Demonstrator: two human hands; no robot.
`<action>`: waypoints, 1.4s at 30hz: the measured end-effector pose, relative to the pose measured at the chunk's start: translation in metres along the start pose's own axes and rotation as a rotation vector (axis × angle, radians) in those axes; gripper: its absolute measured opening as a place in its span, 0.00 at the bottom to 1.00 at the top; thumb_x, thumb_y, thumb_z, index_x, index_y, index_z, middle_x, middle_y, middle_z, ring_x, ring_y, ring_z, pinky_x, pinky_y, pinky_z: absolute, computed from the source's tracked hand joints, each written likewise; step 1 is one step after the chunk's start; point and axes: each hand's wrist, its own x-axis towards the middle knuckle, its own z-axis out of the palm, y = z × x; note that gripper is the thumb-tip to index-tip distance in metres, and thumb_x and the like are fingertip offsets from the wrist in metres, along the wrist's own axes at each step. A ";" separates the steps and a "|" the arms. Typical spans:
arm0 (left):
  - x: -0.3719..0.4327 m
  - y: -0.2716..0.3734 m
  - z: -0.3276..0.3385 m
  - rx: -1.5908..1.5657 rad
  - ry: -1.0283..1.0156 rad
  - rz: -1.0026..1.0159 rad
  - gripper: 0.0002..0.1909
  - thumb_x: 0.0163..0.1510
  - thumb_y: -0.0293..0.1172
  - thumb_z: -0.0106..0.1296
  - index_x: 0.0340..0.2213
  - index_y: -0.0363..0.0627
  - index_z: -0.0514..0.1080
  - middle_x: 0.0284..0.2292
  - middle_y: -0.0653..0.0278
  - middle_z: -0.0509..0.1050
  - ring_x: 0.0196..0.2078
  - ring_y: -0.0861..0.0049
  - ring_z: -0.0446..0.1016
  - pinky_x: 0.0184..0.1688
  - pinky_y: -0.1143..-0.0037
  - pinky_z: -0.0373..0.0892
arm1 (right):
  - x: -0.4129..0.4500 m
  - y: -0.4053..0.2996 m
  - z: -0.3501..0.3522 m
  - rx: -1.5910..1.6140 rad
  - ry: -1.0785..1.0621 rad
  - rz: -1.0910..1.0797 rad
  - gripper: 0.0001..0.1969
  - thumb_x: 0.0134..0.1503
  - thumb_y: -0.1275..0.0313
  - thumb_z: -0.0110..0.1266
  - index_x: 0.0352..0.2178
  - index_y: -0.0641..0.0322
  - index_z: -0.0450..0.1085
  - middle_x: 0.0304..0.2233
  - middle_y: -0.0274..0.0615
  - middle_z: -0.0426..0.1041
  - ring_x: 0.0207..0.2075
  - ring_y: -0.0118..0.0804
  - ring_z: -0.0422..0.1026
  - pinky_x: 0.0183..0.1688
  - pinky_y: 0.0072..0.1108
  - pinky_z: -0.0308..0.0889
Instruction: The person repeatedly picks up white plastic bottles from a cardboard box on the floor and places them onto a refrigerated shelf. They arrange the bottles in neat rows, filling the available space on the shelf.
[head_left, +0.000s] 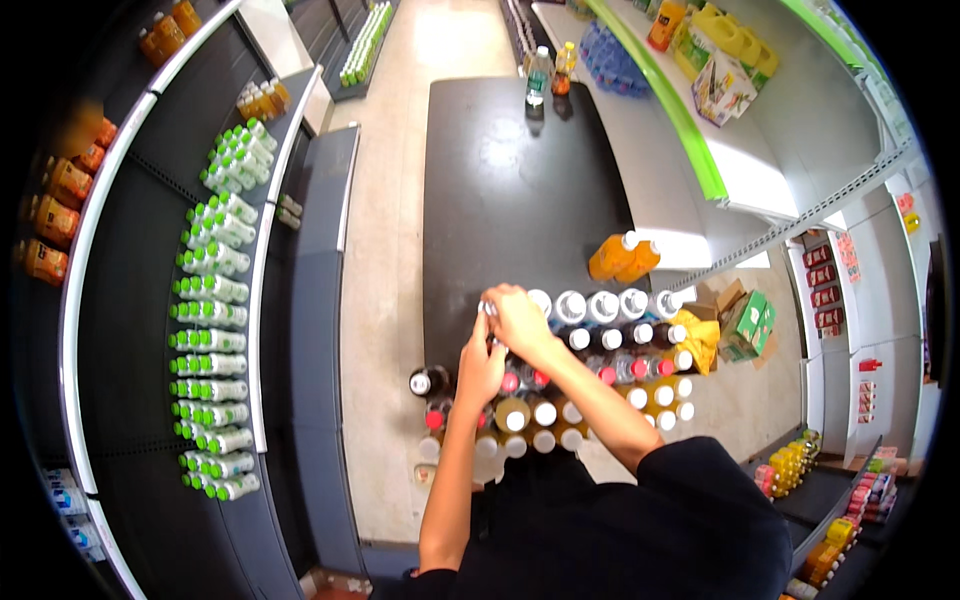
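Both hands meet at the left end of the back row of white-capped bottles (571, 306) on a black table (517, 195). My right hand (517, 319) curls over a small whitish object that looks like a bottle top (488, 307). My left hand (481, 367) grips the same object from the front left; their fingers hide most of it. Just right of my hands stand dark bottles with white caps (611, 339). Nearer my body are clear bottles with red caps (638, 368) and yellow-brown drink bottles (545, 413). A dark bottle (429, 382) stands left of my left forearm.
Two orange drink bottles (615, 256) stand at the table's right edge. A green-labelled bottle (537, 76) and an amber bottle (564, 69) stand at its far end. Shelving with green-capped bottles (217, 300) runs along the left. An opened carton (748, 324) lies on the right floor.
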 end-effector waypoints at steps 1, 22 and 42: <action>0.000 -0.006 -0.001 -0.003 0.001 -0.001 0.34 0.61 0.29 0.50 0.66 0.33 0.55 0.51 0.40 0.76 0.55 0.51 0.76 0.54 0.65 0.71 | 0.000 -0.002 0.002 0.009 0.010 -0.006 0.11 0.50 0.80 0.57 0.38 0.64 0.76 0.38 0.50 0.77 0.43 0.57 0.75 0.46 0.41 0.73; -0.065 0.110 -0.112 -0.218 0.451 0.195 0.31 0.55 0.13 0.40 0.61 0.35 0.64 0.62 0.49 0.67 0.66 0.59 0.66 0.66 0.64 0.63 | 0.022 -0.182 -0.042 0.196 0.110 -0.434 0.12 0.53 0.77 0.59 0.40 0.65 0.76 0.39 0.46 0.80 0.43 0.52 0.76 0.46 0.38 0.73; -0.316 0.095 -0.369 0.423 1.347 0.518 0.42 0.45 0.23 0.71 0.61 0.32 0.64 0.53 0.43 0.76 0.54 0.58 0.78 0.55 0.67 0.72 | -0.098 -0.536 0.018 0.841 -0.245 -1.091 0.22 0.51 0.76 0.67 0.49 0.65 0.75 0.47 0.49 0.77 0.43 0.41 0.79 0.47 0.28 0.75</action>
